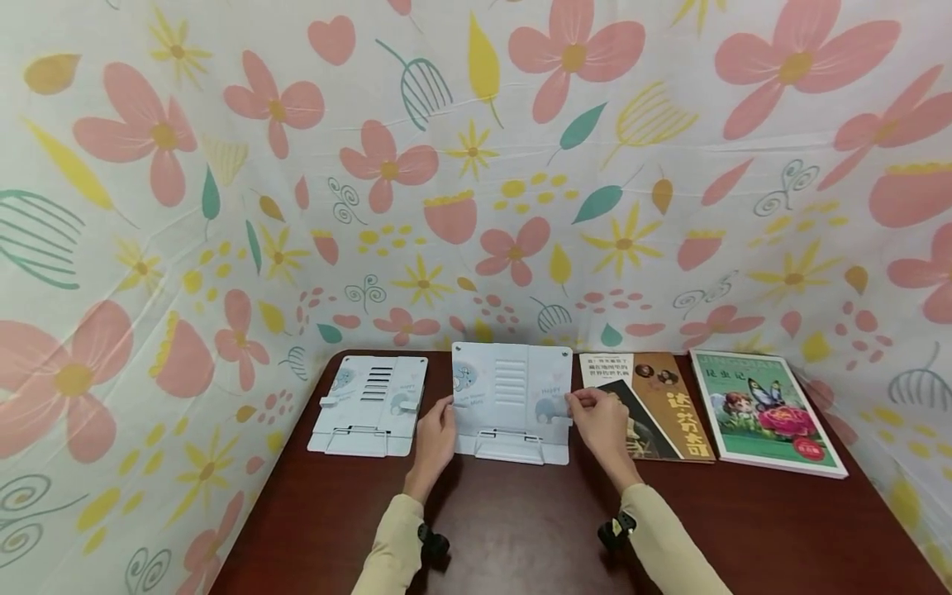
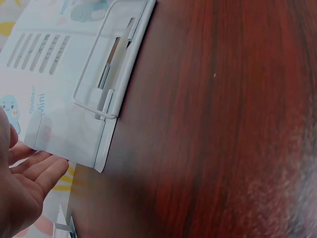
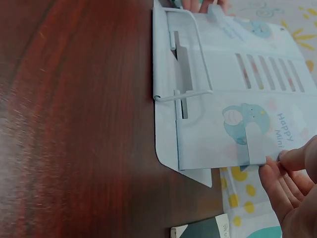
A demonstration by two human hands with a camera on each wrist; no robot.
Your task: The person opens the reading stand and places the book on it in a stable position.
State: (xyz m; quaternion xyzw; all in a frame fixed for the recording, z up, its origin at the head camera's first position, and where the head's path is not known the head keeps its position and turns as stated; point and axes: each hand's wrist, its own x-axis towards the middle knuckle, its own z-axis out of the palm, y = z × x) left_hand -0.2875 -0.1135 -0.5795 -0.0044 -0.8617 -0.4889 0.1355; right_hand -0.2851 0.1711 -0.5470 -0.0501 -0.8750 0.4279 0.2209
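A white metal book stand (image 1: 513, 388) with pale blue dinosaur prints stands tilted up on the table. It has slots down its middle and a wire page holder (image 2: 81, 84) along its front ledge. My left hand (image 1: 436, 434) holds its left side edge, the fingers (image 2: 47, 171) reaching behind the plate near a side clip (image 2: 32, 130). On the opposite edge, the thumb and fingers of my right hand (image 1: 601, 421) pinch the stand beside the other side clip (image 3: 255, 144).
A second, similar book stand (image 1: 368, 405) lies to the left. To the right are a brown and black book (image 1: 673, 405) and a green book (image 1: 766, 413) with a butterfly cover. Behind the dark wooden table (image 1: 521, 529) hangs a flower-patterned cloth (image 1: 446, 273).
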